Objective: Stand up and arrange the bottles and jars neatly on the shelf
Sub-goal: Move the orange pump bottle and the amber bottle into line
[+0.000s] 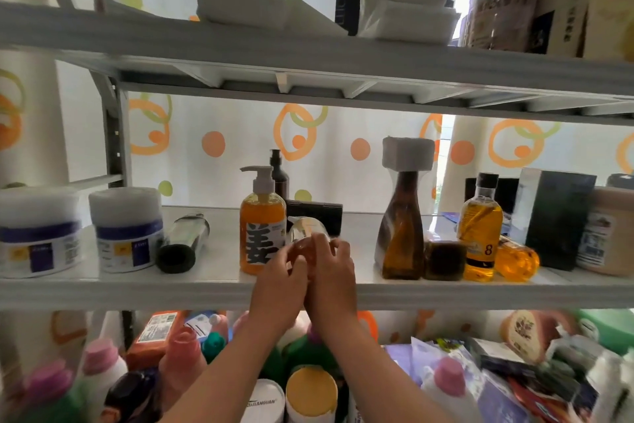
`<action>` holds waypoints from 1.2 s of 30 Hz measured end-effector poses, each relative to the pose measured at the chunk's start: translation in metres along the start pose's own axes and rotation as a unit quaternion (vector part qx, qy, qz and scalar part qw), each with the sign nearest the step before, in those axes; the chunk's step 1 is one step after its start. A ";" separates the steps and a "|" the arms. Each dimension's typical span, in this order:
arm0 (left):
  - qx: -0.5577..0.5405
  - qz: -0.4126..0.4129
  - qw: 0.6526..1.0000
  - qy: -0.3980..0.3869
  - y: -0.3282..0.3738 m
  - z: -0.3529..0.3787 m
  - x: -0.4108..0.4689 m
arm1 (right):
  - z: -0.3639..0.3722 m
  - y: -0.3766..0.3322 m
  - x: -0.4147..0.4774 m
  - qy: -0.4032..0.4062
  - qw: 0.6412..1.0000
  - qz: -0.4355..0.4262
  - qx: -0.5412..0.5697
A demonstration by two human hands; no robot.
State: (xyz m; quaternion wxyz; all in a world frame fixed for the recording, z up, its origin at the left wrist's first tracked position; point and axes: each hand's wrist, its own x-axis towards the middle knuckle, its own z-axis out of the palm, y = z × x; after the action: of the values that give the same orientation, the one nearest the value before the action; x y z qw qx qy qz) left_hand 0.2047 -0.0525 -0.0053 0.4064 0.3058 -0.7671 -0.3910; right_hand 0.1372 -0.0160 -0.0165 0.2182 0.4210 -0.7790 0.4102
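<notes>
Left hand (279, 276) and right hand (331, 271) together, both grips clasping clear rounded bottle (306, 234), amber liquid inside, tilted on white shelf (206, 288). Left of grip: two white squat jars (125, 230), dark cylinder bottle (183, 244) lying down, orange pump bottle (262, 227) touching. Right of grip: brown tapered bottle (401, 234), yellow flask (480, 230).

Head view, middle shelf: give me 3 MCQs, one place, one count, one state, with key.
1. The orange pump bottle stands where?
A. just left of the hands
B. top shelf
C. far right end

2. White jars with purple bands at the left end?
A. one
B. two
C. four

3. The dark bottle beside those jars is:
A. upright
B. lying on its side
C. held

Key: 1 A, left hand is beside it; 2 B, jars and; 3 B, its cap end faces the camera.
</notes>
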 end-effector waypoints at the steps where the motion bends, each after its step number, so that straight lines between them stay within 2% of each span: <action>1: -0.005 0.000 1.000 -0.007 0.001 0.002 0.000 | -0.002 0.002 0.000 0.004 1.000 0.000 -0.008; 15: -0.034 0.012 0.996 -0.085 0.016 0.048 0.000 | -0.027 0.039 0.002 0.069 0.994 0.013 -0.077; 20: -0.017 0.017 0.997 -0.072 0.012 0.053 0.001 | -0.021 0.041 0.005 0.096 0.980 0.021 -0.174; 24: -0.024 0.028 0.998 -0.054 0.011 0.050 0.000 | -0.021 0.040 0.003 0.105 0.974 0.030 -0.199; 27: -0.076 0.036 0.996 0.018 0.007 0.030 0.001 | -0.020 0.038 -0.001 0.113 0.971 0.039 -0.205; 30: -0.091 0.039 0.980 0.170 -0.005 -0.007 0.009 | -0.015 0.027 -0.004 0.116 0.978 -0.021 -0.171; 32: -0.033 0.009 0.972 0.234 -0.019 -0.032 0.022 | -0.009 0.013 -0.007 0.087 0.990 -0.057 -0.095; 34: 0.016 -0.046 0.982 0.181 -0.032 -0.050 0.037 | 0.000 -0.004 -0.006 0.031 0.998 -0.050 0.016; 36: 0.008 -0.065 0.996 0.060 -0.041 -0.059 0.047 | 0.008 -0.018 -0.004 -0.028 0.996 -0.034 0.083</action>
State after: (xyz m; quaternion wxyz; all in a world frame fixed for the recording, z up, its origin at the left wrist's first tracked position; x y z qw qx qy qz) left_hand 0.2390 -0.1305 -0.0003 0.4228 0.3809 -0.7229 -0.3918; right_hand 0.1544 -0.0257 -0.0156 0.1744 0.4751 -0.7335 0.4537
